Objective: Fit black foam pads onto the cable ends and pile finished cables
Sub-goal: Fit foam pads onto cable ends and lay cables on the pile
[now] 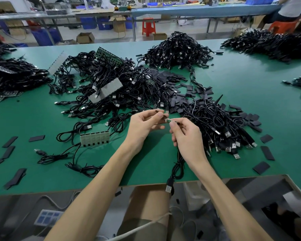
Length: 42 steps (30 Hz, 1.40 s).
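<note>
Green board tip [169, 120] of thin black cable [176, 168] pinched by right hand [186, 134]; left hand [146, 123], 9 o'clock, pinches small dark piece [156, 111]. Risk: tip twists, piece seats crooked.

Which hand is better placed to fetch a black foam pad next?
Probably the left hand: foam pads lie just beyond it, and the right hand is busy pinching the cable end.

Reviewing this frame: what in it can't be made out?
Head view: whatever the left hand has at its fingertips is too small and finger-covered to name.
Head view: the cable end pinched by the right hand is partly hidden by its thumb.
Head view: the left cable pile is cut off by the frame edge.
</note>
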Tool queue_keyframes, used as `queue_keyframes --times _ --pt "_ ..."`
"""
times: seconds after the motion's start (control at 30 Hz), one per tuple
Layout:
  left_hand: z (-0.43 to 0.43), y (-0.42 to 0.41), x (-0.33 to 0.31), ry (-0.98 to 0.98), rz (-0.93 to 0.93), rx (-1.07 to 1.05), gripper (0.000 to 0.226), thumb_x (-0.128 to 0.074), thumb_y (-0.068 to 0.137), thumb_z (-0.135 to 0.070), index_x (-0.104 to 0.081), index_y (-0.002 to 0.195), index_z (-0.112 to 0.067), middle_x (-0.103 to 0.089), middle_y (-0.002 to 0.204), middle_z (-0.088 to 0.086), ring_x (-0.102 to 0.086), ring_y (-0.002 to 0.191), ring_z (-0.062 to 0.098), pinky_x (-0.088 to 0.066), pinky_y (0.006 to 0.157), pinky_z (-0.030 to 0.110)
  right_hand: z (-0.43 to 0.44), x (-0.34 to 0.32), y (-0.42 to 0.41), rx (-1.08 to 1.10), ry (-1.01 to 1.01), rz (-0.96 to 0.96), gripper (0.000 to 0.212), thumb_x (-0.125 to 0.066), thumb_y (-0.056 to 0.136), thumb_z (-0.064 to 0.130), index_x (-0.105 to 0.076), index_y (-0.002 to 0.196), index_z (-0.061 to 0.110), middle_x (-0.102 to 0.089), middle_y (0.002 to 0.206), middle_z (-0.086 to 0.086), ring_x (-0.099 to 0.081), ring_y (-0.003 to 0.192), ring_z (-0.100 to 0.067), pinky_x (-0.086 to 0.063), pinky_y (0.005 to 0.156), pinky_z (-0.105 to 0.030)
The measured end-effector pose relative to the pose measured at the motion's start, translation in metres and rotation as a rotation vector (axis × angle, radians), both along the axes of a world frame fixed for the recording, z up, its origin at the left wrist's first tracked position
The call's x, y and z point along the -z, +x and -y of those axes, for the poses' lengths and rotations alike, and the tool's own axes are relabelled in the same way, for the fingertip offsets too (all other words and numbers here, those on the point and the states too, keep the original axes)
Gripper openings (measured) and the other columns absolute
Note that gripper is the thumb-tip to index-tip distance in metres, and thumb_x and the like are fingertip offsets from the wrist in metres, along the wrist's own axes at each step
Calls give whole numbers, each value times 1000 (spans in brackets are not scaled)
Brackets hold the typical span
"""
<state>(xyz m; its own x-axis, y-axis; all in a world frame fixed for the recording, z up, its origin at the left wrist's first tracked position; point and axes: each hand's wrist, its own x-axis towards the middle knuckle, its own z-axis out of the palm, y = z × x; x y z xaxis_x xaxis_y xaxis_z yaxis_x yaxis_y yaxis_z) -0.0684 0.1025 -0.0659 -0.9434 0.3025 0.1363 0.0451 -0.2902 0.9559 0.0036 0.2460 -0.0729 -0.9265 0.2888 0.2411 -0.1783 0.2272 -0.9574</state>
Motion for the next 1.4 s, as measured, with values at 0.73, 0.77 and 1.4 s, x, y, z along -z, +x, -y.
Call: queue_keyframes --times 0.73,0.77,1.4 --pt "1 -2 3 72 -24 54 17 -69 94 -13 -75 107 -6 -75 110 17 -75 97 26 -60 81 28 -2 -2 1 -1 -133 -38 23 -64 99 9 -72 105 30 -78 92 4 -71 77 -10 -51 59 -23" --pt "1 -3 3 69 -28 59 18 -68 95 -13 -74 109 -5 -75 110 17 -75 97 26 -60 82 29 -2 -1 1 3 -135 -37 22 -64 99 9 -72 105 29 -78 92 5 -71 77 -10 -51 59 -23" --pt "1 -3 3 82 -3 65 23 -68 92 -15 -73 110 -2 -75 111 17 -76 95 24 -60 79 24 -4 1 -2 28 -195 -28 11 -65 98 5 -70 103 13 -78 90 1 -71 75 -13 -51 57 -23"
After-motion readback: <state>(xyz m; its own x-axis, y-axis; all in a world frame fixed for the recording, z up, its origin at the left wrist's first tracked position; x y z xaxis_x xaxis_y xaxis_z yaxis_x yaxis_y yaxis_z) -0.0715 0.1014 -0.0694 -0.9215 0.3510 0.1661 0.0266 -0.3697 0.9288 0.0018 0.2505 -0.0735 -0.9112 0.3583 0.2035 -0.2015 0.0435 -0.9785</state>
